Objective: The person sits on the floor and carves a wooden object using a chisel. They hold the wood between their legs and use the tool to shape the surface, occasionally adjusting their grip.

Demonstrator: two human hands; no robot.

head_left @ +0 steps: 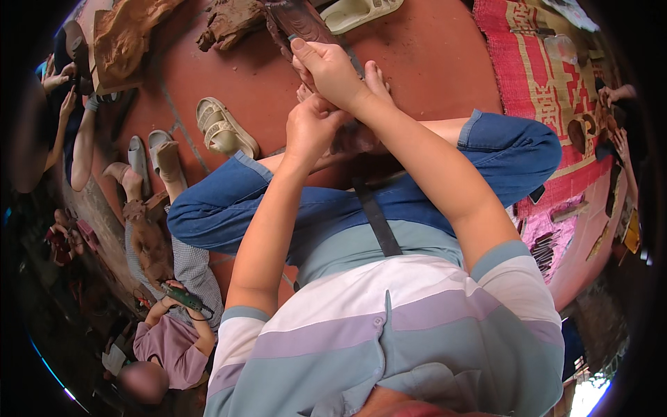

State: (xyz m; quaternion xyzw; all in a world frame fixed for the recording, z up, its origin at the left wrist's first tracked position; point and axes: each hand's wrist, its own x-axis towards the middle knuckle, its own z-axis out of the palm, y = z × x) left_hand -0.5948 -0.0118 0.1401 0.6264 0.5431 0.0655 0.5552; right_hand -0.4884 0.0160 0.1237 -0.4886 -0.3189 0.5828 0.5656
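I sit cross-legged on a red floor in blue jeans (pixel 514 149). A long dark wooden piece (pixel 300 21) runs from the floor in front of me back over my lap. My right hand (pixel 328 69) is clamped over its upper part, fingers wrapped round it. My left hand (pixel 311 128) is a closed fist just below, touching the right wrist and pressed onto the same piece near my bare foot (pixel 375 73). What lies inside the left fist is hidden.
Beige sandals (pixel 224 128) (pixel 358 10) and grey slippers (pixel 163 153) lie on the floor. Rough carved wood blocks (pixel 125 35) (pixel 229 21) sit at the top. A red woven mat (pixel 549 83) is on the right. At lower left, a person holds a green power tool (pixel 180 297).
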